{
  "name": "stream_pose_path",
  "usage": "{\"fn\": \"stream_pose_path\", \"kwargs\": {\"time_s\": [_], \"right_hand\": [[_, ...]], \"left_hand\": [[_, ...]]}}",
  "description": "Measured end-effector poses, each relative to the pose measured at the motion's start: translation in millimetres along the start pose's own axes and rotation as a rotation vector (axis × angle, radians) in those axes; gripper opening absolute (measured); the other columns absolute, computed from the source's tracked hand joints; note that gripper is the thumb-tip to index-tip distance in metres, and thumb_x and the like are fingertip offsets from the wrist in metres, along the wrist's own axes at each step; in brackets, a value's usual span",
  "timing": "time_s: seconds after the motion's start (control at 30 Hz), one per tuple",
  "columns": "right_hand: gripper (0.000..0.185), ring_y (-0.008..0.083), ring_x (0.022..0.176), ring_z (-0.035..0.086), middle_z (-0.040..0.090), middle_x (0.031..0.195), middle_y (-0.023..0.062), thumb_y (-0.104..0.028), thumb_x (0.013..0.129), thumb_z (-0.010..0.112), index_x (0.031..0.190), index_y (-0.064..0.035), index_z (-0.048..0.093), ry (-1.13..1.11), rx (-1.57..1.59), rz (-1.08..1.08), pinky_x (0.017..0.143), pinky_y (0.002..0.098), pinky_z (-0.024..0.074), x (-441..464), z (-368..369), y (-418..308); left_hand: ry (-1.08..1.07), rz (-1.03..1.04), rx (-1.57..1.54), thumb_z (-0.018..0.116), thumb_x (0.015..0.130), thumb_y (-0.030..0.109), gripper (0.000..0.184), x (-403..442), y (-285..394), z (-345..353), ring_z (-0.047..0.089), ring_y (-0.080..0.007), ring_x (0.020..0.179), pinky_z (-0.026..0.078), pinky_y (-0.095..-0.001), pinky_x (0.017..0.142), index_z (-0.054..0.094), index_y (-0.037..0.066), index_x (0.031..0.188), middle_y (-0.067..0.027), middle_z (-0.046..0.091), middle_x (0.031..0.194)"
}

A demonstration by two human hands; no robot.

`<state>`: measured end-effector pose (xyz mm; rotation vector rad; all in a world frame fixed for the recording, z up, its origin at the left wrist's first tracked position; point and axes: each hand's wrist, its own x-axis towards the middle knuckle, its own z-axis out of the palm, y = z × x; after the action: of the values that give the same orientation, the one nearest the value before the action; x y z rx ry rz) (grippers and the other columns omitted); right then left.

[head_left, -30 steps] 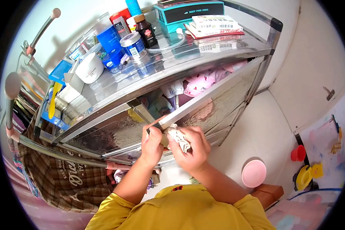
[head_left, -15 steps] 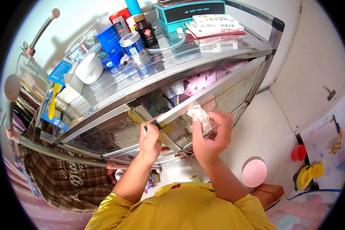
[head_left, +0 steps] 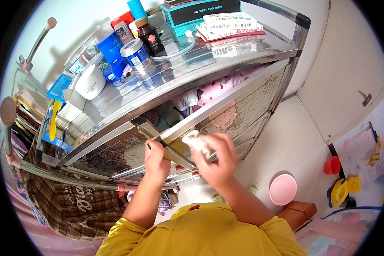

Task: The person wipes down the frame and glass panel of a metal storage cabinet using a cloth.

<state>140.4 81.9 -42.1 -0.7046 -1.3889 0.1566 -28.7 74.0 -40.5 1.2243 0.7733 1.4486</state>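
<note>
Here's the left hand (head_left: 157, 164), grip closed around the free corner of the cabinet door (head_left: 247, 102), and the right hand (head_left: 219, 161), blurred, has a crumpled pale cloth (head_left: 196, 141) pinched right by the door's face; contact, can't tell. Progress? The door's ajar, not shut, clothes (head_left: 215, 90) showing behind it; the patterned panel hides how much is done or left. Above the door, the brown bottle (head_left: 150, 39) stands upright; well off to its right, a pink basin (head_left: 283, 190).

Clothes (head_left: 219, 90) lie inside the cabinet (head_left: 192, 81).
</note>
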Motion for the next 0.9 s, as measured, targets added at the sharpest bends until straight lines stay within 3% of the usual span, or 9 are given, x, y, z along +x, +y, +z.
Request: {"fn": "stream_pose_path", "kwargs": {"time_s": [0.1, 0.2, 0.23, 0.3, 0.4, 0.47, 0.53, 0.7, 0.9], "right_hand": [[0.038, 0.0209, 0.084, 0.065, 0.062, 0.099, 0.0134, 0.006, 0.074, 0.074, 0.109, 0.0006, 0.063, 0.031, -0.103, 0.005, 0.068, 0.0283, 0.0534, 9, -8, 8], [0.041, 0.0182, 0.090, 0.065, 0.058, 0.111, 0.0144, 0.008, 0.079, 0.072, 0.116, 0.0034, 0.055, 0.119, -0.046, 0.113, 0.076, 0.0270, 0.0551, 8, -9, 15], [0.040, 0.0180, 0.095, 0.064, 0.052, 0.119, 0.0159, 0.008, 0.084, 0.068, 0.118, 0.0039, 0.048, 0.151, 0.144, 0.189, 0.080, 0.0263, 0.0557, 9, -7, 14], [0.038, 0.0186, 0.097, 0.064, 0.052, 0.119, 0.0165, 0.008, 0.084, 0.067, 0.116, 0.0027, 0.046, 0.202, 0.315, 0.144, 0.079, 0.0256, 0.0556, 15, -3, 15], [0.029, 0.0202, 0.098, 0.061, 0.052, 0.120, 0.0168, 0.007, 0.082, 0.070, 0.104, -0.0004, 0.052, 0.247, 0.576, 0.185, 0.082, 0.0290, 0.0549, 16, -5, 11], [0.029, 0.0201, 0.095, 0.061, 0.054, 0.116, 0.0192, 0.008, 0.081, 0.069, 0.101, -0.0001, 0.051, 0.021, 0.007, -0.014, 0.076, 0.0273, 0.0535, 20, -14, 15], [0.026, 0.0224, 0.093, 0.061, 0.055, 0.116, 0.0194, 0.007, 0.080, 0.072, 0.098, -0.0010, 0.055, 0.060, -0.022, -0.060, 0.076, 0.0299, 0.0523, 18, -10, 22], [0.034, 0.0294, 0.094, 0.064, 0.052, 0.120, 0.0209, 0.000, 0.079, 0.076, 0.108, -0.0015, 0.060, 0.054, -0.059, -0.048, 0.081, 0.0345, 0.0531, 18, -14, 15], [0.034, 0.0288, 0.096, 0.060, 0.047, 0.121, 0.0194, 0.002, 0.078, 0.075, 0.109, -0.0021, 0.062, 0.112, -0.075, -0.069, 0.079, 0.0338, 0.0520, 12, -7, 15]], "left_hand": [[0.152, -0.018, 0.020, 0.036, 0.097, 0.065, 0.078, 1, 2, 8, 0.052, -0.0269, 0.123, 0.037, -0.0422, 0.105, 0.050, -0.002, 0.134, -0.0137, 0.056, 0.134], [0.047, 0.012, -0.008, 0.036, 0.097, 0.065, 0.078, 2, -4, -4, 0.051, -0.0269, 0.124, 0.036, -0.0419, 0.106, 0.050, -0.002, 0.134, -0.0136, 0.055, 0.135], [0.049, 0.014, -0.008, 0.036, 0.097, 0.065, 0.078, 3, -4, -3, 0.051, -0.0269, 0.124, 0.036, -0.0419, 0.106, 0.050, -0.002, 0.134, -0.0136, 0.055, 0.135], [0.058, 0.017, -0.034, 0.053, 0.094, 0.058, 0.068, 4, 1, 4, 0.056, -0.0210, 0.113, 0.042, -0.0378, 0.099, 0.052, -0.001, 0.129, -0.0108, 0.060, 0.122], [0.049, 0.034, -0.039, 0.054, 0.093, 0.058, 0.070, 4, 4, 8, 0.056, -0.0212, 0.112, 0.042, -0.0375, 0.100, 0.052, -0.002, 0.129, -0.0115, 0.060, 0.122], [0.053, 0.034, -0.038, 0.054, 0.093, 0.058, 0.070, 4, 3, 8, 0.056, -0.0213, 0.112, 0.042, -0.0376, 0.100, 0.052, -0.002, 0.129, -0.0118, 0.060, 0.122], [0.059, 0.035, -0.035, 0.054, 0.093, 0.058, 0.070, 4, 4, 7, 0.057, -0.0214, 0.112, 0.042, -0.0377, 0.100, 0.052, -0.003, 0.129, -0.0121, 0.060, 0.122], [0.080, 0.032, -0.002, 0.053, 0.094, 0.058, 0.071, 4, 3, 9, 0.056, -0.0213, 0.112, 0.042, -0.0379, 0.100, 0.051, -0.003, 0.129, -0.0127, 0.060, 0.121], [0.079, 0.043, 0.056, 0.054, 0.092, 0.061, 0.075, 6, 10, 15, 0.058, -0.0207, 0.108, 0.044, -0.0365, 0.098, 0.054, -0.005, 0.128, -0.0127, 0.063, 0.119]]}}
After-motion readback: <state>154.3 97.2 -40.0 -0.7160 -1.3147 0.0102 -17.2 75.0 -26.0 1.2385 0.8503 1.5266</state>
